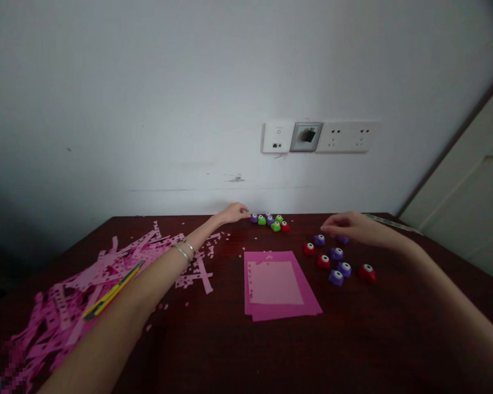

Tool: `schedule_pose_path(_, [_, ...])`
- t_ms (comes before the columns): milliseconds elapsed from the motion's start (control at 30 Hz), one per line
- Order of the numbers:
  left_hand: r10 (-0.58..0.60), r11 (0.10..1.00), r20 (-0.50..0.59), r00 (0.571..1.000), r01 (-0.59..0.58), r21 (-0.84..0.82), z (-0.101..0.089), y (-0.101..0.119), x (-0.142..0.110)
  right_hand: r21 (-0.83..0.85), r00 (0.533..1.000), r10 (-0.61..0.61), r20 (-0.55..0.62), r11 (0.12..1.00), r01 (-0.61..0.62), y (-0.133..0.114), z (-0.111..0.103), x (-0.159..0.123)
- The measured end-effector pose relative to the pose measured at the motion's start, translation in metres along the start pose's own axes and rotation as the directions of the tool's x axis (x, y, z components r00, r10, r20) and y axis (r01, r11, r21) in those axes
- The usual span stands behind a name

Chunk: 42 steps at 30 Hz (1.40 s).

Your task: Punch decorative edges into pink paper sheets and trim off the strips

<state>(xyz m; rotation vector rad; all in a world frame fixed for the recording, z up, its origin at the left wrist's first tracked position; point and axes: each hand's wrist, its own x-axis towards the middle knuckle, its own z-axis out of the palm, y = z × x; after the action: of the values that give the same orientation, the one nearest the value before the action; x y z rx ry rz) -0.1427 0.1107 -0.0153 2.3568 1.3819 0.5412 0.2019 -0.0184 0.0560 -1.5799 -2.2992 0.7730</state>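
Several small paper punches in purple, green and red with white round tops lie on the dark wooden table (213, 339). My left hand (234, 212) reaches to the back edge, its fingers loosely apart beside a purple punch (254, 218) at the left end of a cluster; contact is unclear. A green punch (275, 226) and a red punch (285, 226) belong to that cluster. Over the looser group on the right hovers my right hand (347, 225), fingers loosely bent, nothing visible in them. Below it are a purple punch (319, 239) and a red punch (323, 261).
Pink paper sheets (275, 284) lie stacked at the centre. On the left, a heap of punched pink strips (94, 273) carries a yellow utility knife (113, 291), with paper bits scattered nearby. A ruler-like strip (394, 224) lies back right. Wall sockets (347, 137) are behind the table.
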Motion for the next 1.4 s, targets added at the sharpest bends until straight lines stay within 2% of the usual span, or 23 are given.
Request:
schedule_pose_path(133, [0.036, 0.998, 0.106, 0.994, -0.03, -0.055, 0.016, -0.014, 0.019, -0.007, 0.99, -0.067, 0.121, 0.998, 0.068, -0.024, 0.017, 0.0])
schedule_pose_path(333, [0.056, 0.994, 0.166, 0.985, -0.039, -0.103, 0.025, -0.016, 0.024, -0.085, 0.981, -0.105, 0.166, 0.989, 0.12, -0.045, 0.033, -0.001])
schedule_pose_path(533, [0.043, 0.996, 0.13, 0.991, -0.032, -0.086, 0.027, -0.018, 0.026, -0.099, 0.978, -0.116, 0.172, 0.986, 0.135, -0.044, 0.041, 0.003])
schedule_pose_path(733, [0.044, 0.999, 0.005, 0.999, -0.043, -0.031, 0.036, -0.015, 0.021, -0.086, 0.969, -0.162, 0.188, 0.98, 0.181, -0.032, 0.049, 0.011])
schedule_pose_path(867, [0.08, 0.997, -0.12, 0.99, -0.08, 0.003, 0.038, -0.007, 0.008, -0.095, 0.967, -0.177, 0.182, 0.976, 0.197, -0.029, 0.051, 0.012])
schedule_pose_path(967, [0.109, 0.994, -0.157, 0.982, -0.109, 0.01, 0.033, 0.006, -0.008, -0.102, 0.968, -0.177, 0.177, 0.975, 0.197, -0.029, 0.05, 0.013])
schedule_pose_path(1133, [0.184, 0.977, -0.062, 0.981, -0.19, -0.099, 0.028, 0.043, -0.047, -0.093, 0.968, -0.169, 0.184, 0.978, 0.188, -0.028, 0.05, 0.014])
schedule_pose_path(1233, [0.172, 0.976, -0.01, 0.985, -0.172, -0.131, 0.035, 0.063, -0.071, -0.081, 0.965, -0.167, 0.203, 0.979, 0.186, -0.026, 0.054, 0.015])
schedule_pose_path(1400, [0.182, 0.974, 0.03, 0.983, -0.176, -0.144, 0.047, 0.079, -0.092, -0.055, 0.956, -0.158, 0.249, 0.983, 0.177, -0.025, 0.061, 0.018])
